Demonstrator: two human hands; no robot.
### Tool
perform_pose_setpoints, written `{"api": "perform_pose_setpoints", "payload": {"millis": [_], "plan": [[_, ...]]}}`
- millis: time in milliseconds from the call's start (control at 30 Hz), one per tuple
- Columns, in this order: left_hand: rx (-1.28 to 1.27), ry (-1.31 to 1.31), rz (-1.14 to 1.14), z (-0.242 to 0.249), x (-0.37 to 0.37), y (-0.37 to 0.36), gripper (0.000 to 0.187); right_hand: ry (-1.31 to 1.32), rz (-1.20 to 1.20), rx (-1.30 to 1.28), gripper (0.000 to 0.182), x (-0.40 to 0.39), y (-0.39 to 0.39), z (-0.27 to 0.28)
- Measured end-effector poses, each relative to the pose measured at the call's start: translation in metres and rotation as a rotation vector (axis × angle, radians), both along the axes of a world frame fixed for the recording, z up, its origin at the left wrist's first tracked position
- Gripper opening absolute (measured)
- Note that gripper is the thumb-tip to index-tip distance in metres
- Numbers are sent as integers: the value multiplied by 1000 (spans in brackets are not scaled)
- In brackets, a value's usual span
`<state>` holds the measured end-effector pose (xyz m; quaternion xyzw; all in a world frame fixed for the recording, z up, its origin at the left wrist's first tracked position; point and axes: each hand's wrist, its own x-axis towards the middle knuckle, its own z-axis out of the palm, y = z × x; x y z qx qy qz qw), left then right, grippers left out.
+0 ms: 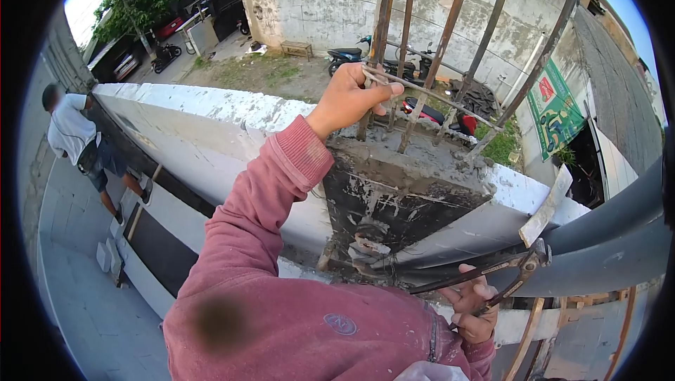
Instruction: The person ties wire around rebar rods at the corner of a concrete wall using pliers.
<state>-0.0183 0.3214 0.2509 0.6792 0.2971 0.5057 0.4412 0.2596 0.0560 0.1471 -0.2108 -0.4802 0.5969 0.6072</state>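
Observation:
My left hand is closed on a thin metal rod that lies across several upright rusty rebars. Those bars rise from rough grey concrete on top of the wall, and the hand is at their left side. Low in the view, near my body, my right hand holds long-handled pincers. The tool's handles are spread apart, with the jaw end pointing up and to the right. A pale flat strip stands just above the jaws.
A white block wall runs left from the concrete. At far left a person in a white shirt stands on a ledge. Thick grey pipes cross at right. Beyond the wall are parked motorbikes and a green banner.

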Motion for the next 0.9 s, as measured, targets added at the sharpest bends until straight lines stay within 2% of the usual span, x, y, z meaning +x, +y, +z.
{"api": "perform_pose_setpoints", "payload": {"millis": [167, 267, 300, 400, 433, 533, 567, 667, 800, 833, 900], "plan": [[437, 17, 449, -9, -13, -10, 8, -10, -20, 28, 78, 2, 0, 1], [679, 241, 507, -4, -37, -20, 11, 34, -28, 23, 79, 2, 2, -1], [582, 172, 449, -3, -35, -23, 10, 53, -25, 18, 79, 1, 3, -2], [636, 173, 486, -2, -42, -18, 9, 67, -43, -13, 80, -1, 5, -6], [680, 135, 539, 3, -42, -14, 9, 60, -41, -4, 81, -3, 6, -5], [840, 97, 471, 25, -44, 13, 12, 41, -49, 18, 82, -9, 5, -3], [788, 104, 401, 33, -42, 21, 14, 36, -55, 25, 83, -10, 3, -2], [349, 151, 106, 53, -38, 43, 16, 53, -87, 52, 85, -12, 2, 2], [252, 539, -7, 80, -18, 55, 16, 109, -145, 86, 89, -14, 2, -2], [363, 702, 55, 89, -17, 53, 16, 107, -164, 86, 90, -14, 2, -1], [438, 706, 47, 92, -21, 53, 16, 105, -193, 80, 92, -17, 3, -1]]}}
